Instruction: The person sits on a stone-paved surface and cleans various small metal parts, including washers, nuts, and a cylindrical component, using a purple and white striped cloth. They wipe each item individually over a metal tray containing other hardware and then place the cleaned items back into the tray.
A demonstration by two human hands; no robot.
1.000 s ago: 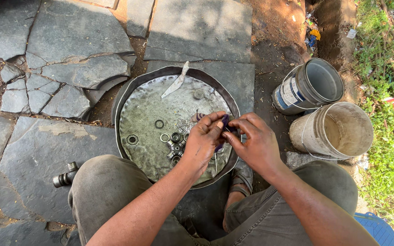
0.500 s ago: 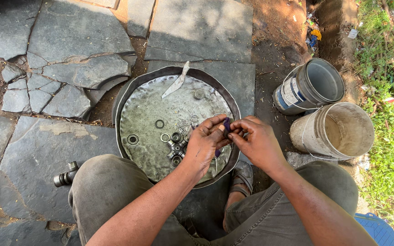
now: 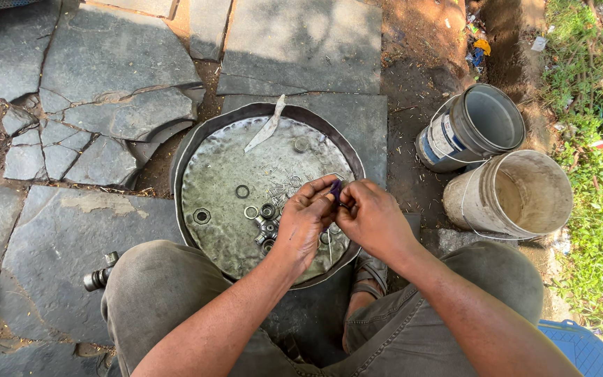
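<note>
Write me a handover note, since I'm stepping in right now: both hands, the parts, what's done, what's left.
Left hand and right hand: together above the pan, fingertips pinching one small purple piece.
Round dented metal pan: holds shallow liquid, loose metal rings, nuts and bearings, and a pale flat blade near its far rim.
Two worn plastic buckets stand to the right.
Done: cannot tell.
Left: the loose parts lie in the pan.

Dented, dull metal pan (image 3: 218, 174)
</note>
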